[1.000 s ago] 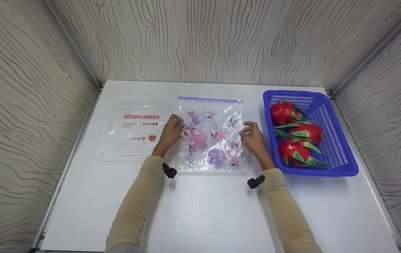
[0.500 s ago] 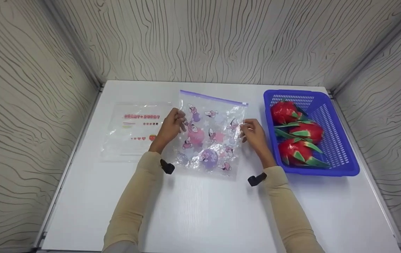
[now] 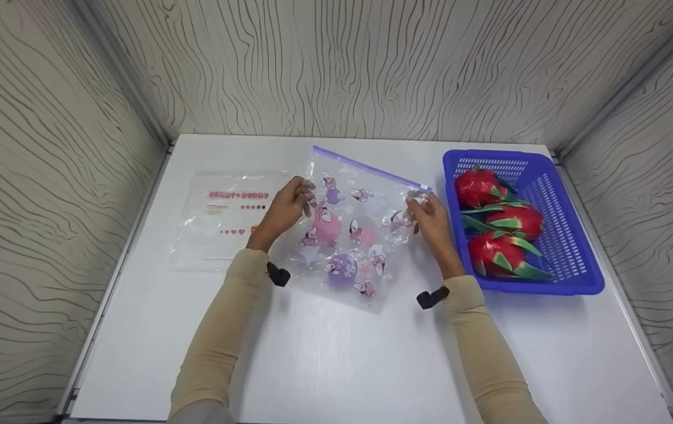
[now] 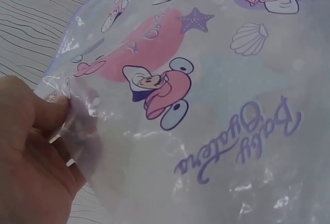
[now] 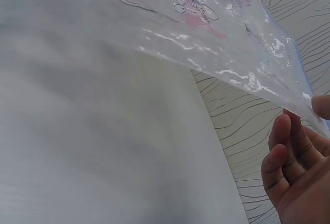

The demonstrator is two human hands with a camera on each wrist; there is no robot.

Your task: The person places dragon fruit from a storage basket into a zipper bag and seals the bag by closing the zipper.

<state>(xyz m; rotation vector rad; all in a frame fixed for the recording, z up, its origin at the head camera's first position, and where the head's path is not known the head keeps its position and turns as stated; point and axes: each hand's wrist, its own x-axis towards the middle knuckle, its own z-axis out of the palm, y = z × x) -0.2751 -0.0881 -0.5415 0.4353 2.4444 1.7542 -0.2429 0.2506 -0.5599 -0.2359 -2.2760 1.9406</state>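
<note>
A clear zip bag [image 3: 348, 229] with pink and purple cartoon prints and a purple slider strip along its top is held up over the table, tilted with its right side lower. My left hand [image 3: 285, 208] pinches its left edge between thumb and fingers; the left wrist view shows the thumb [image 4: 54, 112] on the film. At the upper right edge, close to the slider, my right hand [image 3: 429, 219] pinches the bag. In the right wrist view the lower fingers of the right hand [image 5: 304, 157] are loosely bent under the bag's edge.
Flat on the white table [image 3: 325, 365], left of the hands, lies another clear bag [image 3: 195, 235] with red lettering. A blue perforated basket [image 3: 593, 259] at the right holds three red dragon fruits [image 3: 497, 254] with green leaf tips. Wood-patterned panels [image 3: 336, 70] enclose the table.
The printed bag has come up off the table and turned clockwise, its purple strip now sloping down to the right. My right hand has shifted its grip up nearer the slider.
</note>
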